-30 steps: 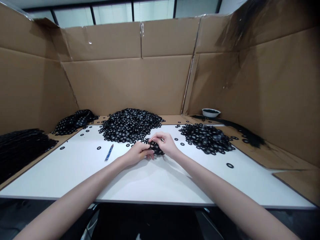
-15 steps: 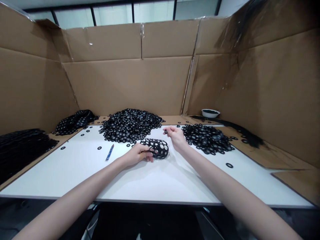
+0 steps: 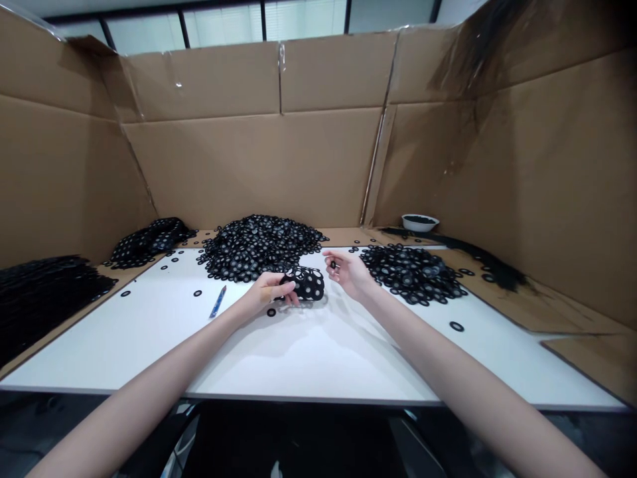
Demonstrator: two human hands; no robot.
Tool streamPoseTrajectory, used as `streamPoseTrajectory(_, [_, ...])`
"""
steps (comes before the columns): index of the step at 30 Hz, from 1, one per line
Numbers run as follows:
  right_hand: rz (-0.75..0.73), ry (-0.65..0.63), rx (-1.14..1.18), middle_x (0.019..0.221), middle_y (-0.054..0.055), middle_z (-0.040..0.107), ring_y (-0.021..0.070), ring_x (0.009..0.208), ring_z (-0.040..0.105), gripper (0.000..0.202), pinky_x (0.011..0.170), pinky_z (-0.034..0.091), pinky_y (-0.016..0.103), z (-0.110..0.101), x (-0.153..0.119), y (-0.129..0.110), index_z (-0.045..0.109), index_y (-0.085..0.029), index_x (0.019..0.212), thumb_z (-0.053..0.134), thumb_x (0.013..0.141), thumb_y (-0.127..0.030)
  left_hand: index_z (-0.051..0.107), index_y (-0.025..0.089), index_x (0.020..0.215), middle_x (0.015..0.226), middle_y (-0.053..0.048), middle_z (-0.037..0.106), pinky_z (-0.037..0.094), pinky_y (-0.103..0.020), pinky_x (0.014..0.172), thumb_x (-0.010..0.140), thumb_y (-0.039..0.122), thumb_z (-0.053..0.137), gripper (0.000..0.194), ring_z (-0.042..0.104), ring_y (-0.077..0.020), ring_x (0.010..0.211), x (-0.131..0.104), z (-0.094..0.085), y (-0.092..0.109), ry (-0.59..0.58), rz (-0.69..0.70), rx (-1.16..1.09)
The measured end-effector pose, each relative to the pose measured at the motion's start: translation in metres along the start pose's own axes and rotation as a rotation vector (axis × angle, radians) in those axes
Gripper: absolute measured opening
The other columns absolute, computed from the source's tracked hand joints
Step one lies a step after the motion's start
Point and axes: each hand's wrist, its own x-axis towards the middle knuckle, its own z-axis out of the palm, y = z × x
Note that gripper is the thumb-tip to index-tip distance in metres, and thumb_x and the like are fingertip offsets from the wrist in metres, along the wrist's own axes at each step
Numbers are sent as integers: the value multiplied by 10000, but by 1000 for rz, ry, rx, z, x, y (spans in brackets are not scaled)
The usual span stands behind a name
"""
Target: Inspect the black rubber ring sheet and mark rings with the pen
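My left hand is closed on a black sheet full of round holes, which curves into a roll just above the white board. A small black ring is at the fingertips of my right hand, to the right of the sheet and apart from it. Behind my left hand rises a large heap of black rings. A second, smaller heap of rings lies to the right of my right hand. One loose ring rests on the board below my left hand.
A blue pencil-like tool lies left of my left hand. Dark perforated material and a black stack are at the left. A white bowl and dark strands are at the right. Cardboard walls enclose the white board.
My left hand has lifted and turned the perforated sheet, shifting slightly left and away from me. A loose ring now shows below it. My right hand has turned slightly, its fingers more spread.
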Motion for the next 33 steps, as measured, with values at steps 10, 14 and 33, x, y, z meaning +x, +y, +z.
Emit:
streamPoseTrajectory(10, [-493,-180,-774,683,12,581,117,588,430,268,544,328,246,19,-17,4,684,-170,820,699,674,-395,649,91,701,687,-63,638,428,-262,652,778,380,555,313,568,-159,657,9,-12,-17,94,22,-49])
streamPoseTrajectory(14, [-600,-145,-803,612,-2,518,111,560,406,274,537,318,243,19,-18,3,669,-154,771,709,672,-406,633,93,751,696,-43,611,391,-224,583,754,416,589,325,521,-128,622,4,-6,-10,49,15,54])
streamPoseTrajectory(33, [-467,-433,-741,621,-9,414,101,581,389,449,549,294,230,25,-25,1,547,-139,614,373,906,-433,637,99,662,612,-31,582,303,-190,454,815,424,498,385,429,-87,509,0,4,-5,117,0,288])
